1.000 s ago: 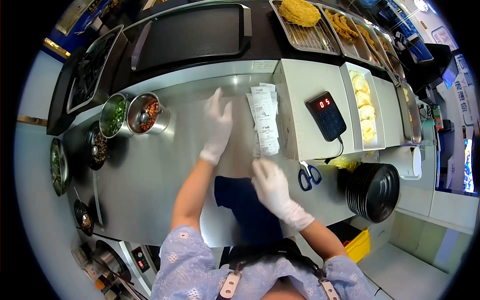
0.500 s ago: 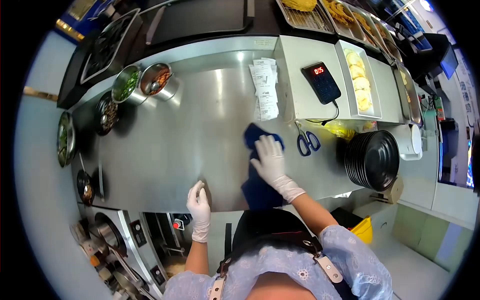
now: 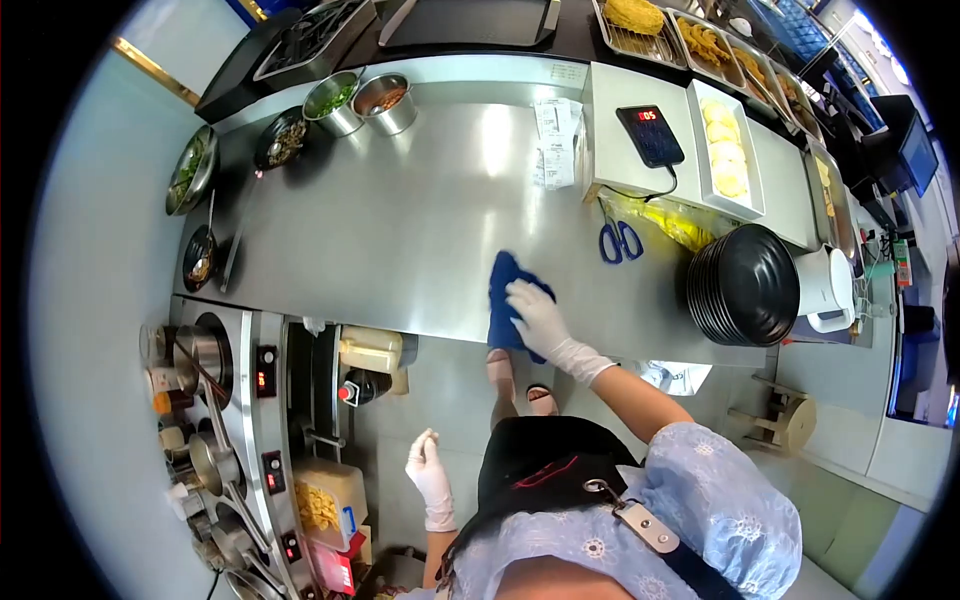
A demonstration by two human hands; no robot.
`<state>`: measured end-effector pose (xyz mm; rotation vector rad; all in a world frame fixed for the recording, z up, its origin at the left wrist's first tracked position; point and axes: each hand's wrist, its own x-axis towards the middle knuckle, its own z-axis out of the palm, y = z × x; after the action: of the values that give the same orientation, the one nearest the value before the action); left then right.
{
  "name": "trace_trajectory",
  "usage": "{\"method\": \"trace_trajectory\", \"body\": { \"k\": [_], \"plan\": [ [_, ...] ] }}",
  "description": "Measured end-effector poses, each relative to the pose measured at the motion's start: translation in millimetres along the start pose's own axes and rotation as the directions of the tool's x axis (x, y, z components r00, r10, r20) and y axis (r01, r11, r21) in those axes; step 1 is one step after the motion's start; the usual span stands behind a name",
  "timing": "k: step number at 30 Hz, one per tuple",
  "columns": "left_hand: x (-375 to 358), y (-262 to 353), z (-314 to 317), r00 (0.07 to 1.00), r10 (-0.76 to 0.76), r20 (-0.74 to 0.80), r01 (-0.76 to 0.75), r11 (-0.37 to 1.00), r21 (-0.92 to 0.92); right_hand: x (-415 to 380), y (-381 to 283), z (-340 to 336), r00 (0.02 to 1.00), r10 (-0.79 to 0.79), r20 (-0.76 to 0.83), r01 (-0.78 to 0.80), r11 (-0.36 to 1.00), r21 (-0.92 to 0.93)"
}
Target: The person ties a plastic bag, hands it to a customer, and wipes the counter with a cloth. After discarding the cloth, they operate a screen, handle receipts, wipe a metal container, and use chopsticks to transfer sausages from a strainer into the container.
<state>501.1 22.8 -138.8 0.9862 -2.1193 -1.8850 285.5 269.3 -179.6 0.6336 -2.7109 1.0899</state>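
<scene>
Blue cloth (image 3: 503,290) lies at the front edge of the counter (image 3: 400,220) under my neighbour's right hand (image 3: 543,325), fingers loosely spread; the left hand (image 3: 432,483) hangs clear, fingers bunched. Light pressure could let it slip off.

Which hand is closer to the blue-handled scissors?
Right. The right hand is on the blue cloth at the counter's near edge, left of the scissors. The left hand is farther away, off the counter.
</scene>
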Motion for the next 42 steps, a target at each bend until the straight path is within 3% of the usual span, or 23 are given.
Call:
{"method": "trace_trajectory", "body": {
  "k": [2, 3, 5, 8, 9, 11, 14, 17, 20, 22, 23, 24, 26, 27, 29, 30, 32, 33, 34, 36, 38, 40, 42],
  "plan": [
    [-16.5, -6.6, -7.0, 0.997, -0.072, 0.003, 0.072, 0.997, -0.013, -5.4, -18.8, 12.9, 0.996, -0.050, 0.071, 0.039, 0.987, 0.157],
    [-21.6, -5.5, -12.1, 0.998, -0.067, -0.001, 0.067, 0.997, 0.033, -2.5, -25.0, 21.2, 0.998, -0.038, 0.049, 0.020, 0.941, 0.338],
    [-24.9, -4.8, -27.7, 0.996, -0.064, -0.066, 0.063, 0.998, -0.016, 10.1, -40.0, 20.4, 0.943, 0.313, -0.113, -0.220, 0.840, 0.496],
    [-25.7, -5.5, -59.9, 0.984, -0.072, -0.164, 0.065, 0.997, -0.049, 39.9, -12.7, 16.3, 0.803, 0.406, -0.436, -0.301, 0.908, 0.290],
    [-24.1, -6.5, -71.8, 0.979, -0.075, -0.191, 0.072, 0.997, -0.026, 47.1, 0.4, 19.4, 0.840, 0.336, -0.427, -0.354, 0.934, 0.039],
    [-19.3, -15.0, -93.0, 0.966, -0.111, -0.232, 0.100, 0.993, -0.058, 72.6, 14.2, 38.4, 0.877, 0.439, -0.195, -0.472, 0.713, -0.519],
    [-10.6, -31.1, -125.8, 0.953, -0.149, -0.264, 0.130, 0.988, -0.087, 143.4, 34.2, 70.9, 0.875, 0.365, -0.317, -0.484, 0.669, -0.564],
    [2.5, -11.8, -150.9, 0.946, -0.130, -0.298, 0.164, 0.982, 0.092, 237.0, 56.2, 88.5, 0.831, 0.410, -0.376, -0.556, 0.614, -0.560],
    [16.8, -42.1, -188.3, 0.927, -0.132, -0.352, 0.207, 0.961, 0.186, 308.0, 62.3, 123.9, 0.922, 0.200, -0.332, -0.356, 0.774, -0.523],
    [34.3, -41.3, -196.5, 0.909, -0.196, -0.369, 0.266, 0.953, 0.148, 331.5, -18.3, 132.4, 0.996, -0.013, -0.087, -0.002, 0.985, -0.172],
    [42.6, -40.9, -199.1, 0.884, -0.252, -0.394, 0.304, 0.950, 0.074, 330.5, -51.8, 161.4, 0.984, -0.146, -0.101, 0.130, 0.980, -0.154],
    [48.7, -41.5, -202.7, 0.856, -0.308, -0.416, 0.338, 0.941, -0.002, 319.3, -105.3, 161.7, 0.982, -0.165, 0.095, 0.180, 0.967, -0.181],
    [77.3, -20.4, -206.0, 0.959, -0.163, -0.234, 0.214, 0.953, 0.215, 272.4, -140.6, 210.3, 0.919, -0.379, 0.109, 0.391, 0.913, -0.116],
    [93.0, -20.1, -209.0, 0.961, -0.200, -0.191, 0.235, 0.955, 0.182, 245.8, -140.8, 226.4, 0.890, -0.417, 0.185, 0.443, 0.887, -0.132],
    [124.9, 3.8, -204.6, 0.992, -0.095, -0.080, 0.106, 0.982, 0.154, 208.3, -141.5, 199.2, 0.908, -0.375, 0.186, 0.398, 0.911, -0.108],
    [135.9, 6.6, -208.1, 0.992, -0.090, -0.091, 0.103, 0.984, 0.142, 200.3, -134.5, 172.2, 0.954, -0.254, 0.159, 0.265, 0.963, -0.050],
    [154.7, 6.5, -211.9, 0.988, -0.119, -0.098, 0.120, 0.993, 0.002, 203.6, -119.0, 105.3, 0.974, 0.160, 0.163, -0.110, 0.954, -0.279],
    [156.3, 14.5, -215.2, 0.988, -0.110, -0.105, 0.111, 0.994, 0.001, 201.0, -93.0, 86.3, 0.983, 0.179, -0.045, -0.184, 0.937, -0.297],
    [154.4, 12.4, -220.2, 0.987, -0.105, -0.125, 0.106, 0.994, -0.003, 188.2, -13.3, 99.1, 0.960, 0.132, -0.245, -0.238, 0.846, -0.477],
    [147.3, -4.6, -226.9, 0.980, -0.126, -0.153, 0.111, 0.989, -0.102, 215.3, 38.6, 106.2, 0.888, 0.276, -0.369, -0.454, 0.656, -0.603],
    [133.6, -17.4, -227.4, 0.968, -0.127, -0.217, 0.117, 0.991, -0.060, 258.2, 3.6, 134.1, 0.884, 0.357, -0.301, -0.467, 0.656, -0.593],
    [110.2, -14.9, -217.6, 0.959, -0.166, -0.231, 0.198, 0.972, 0.123, 274.0, -60.5, 180.9, 0.990, 0.130, -0.055, -0.138, 0.806, -0.575],
    [87.8, -22.1, -206.7, 0.917, -0.201, -0.345, 0.269, 0.949, 0.162, 261.5, -132.7, 214.1, 0.971, -0.110, 0.212, 0.185, 0.909, -0.373]
  ]
}}
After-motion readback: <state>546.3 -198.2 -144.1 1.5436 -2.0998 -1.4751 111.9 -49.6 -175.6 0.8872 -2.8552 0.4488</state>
